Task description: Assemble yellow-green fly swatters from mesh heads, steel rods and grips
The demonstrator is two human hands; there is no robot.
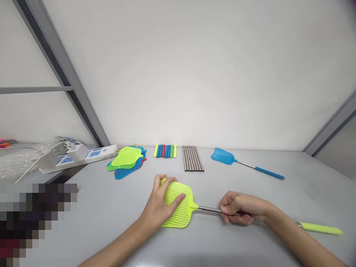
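Observation:
A yellow-green fly swatter lies across the grey table in front of me. My left hand [160, 204] grips its mesh head [180, 211], fingers spread over the top. My right hand [240, 208] is closed around its thin metal rod [208, 209] a short way right of the head. The swatter's yellow-green handle grip [319, 227] sticks out past my right forearm, resting on the table.
At the back lie a stack of loose mesh heads [128, 161], a row of coloured handle grips [166, 151], a row of metal rods [192, 158] and an assembled blue swatter [244, 163]. A white power strip [89, 154] and plastic bags [19, 159] sit far left.

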